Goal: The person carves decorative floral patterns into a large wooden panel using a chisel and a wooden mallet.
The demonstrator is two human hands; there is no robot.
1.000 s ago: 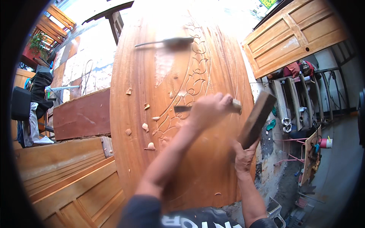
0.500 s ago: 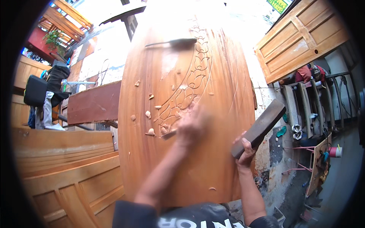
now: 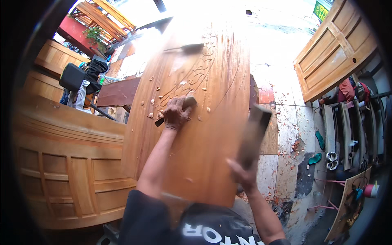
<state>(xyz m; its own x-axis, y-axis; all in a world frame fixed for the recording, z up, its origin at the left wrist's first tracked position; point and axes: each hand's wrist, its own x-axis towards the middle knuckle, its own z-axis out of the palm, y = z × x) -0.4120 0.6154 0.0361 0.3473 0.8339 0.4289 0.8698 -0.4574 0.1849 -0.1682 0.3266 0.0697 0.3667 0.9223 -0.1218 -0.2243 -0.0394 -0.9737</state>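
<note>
A large wooden panel [image 3: 192, 159] lies before me, with a leafy vine carving [image 3: 198, 75] running along its middle. My left hand [image 3: 175, 114] is closed around a chisel [image 3: 189, 102]; the handle's end sticks out on the right, and the dark blade [image 3: 159, 122] points down to the left at the lower part of the carving. To the right, my right hand [image 3: 245, 174] grips a dark rectangular wooden block [image 3: 258, 124], blurred by motion and raised apart from the chisel. Curled wood chips [image 3: 151, 115] are scattered around my left hand.
A dark, long-handled tool [image 3: 192, 49] rests on the far part of the panel. Panelled doors stand at left [image 3: 81, 171] and far right [image 3: 330, 49]. Shavings litter the tiled floor [image 3: 286, 163], near green sandals [image 3: 315, 158]. A small table [image 3: 347, 208] stands lower right.
My view has shifted. The blurred left hand now shows clearly on the chisel, its handle end visible. The block in my right hand has swung left, closer over the panel's right edge.
</note>
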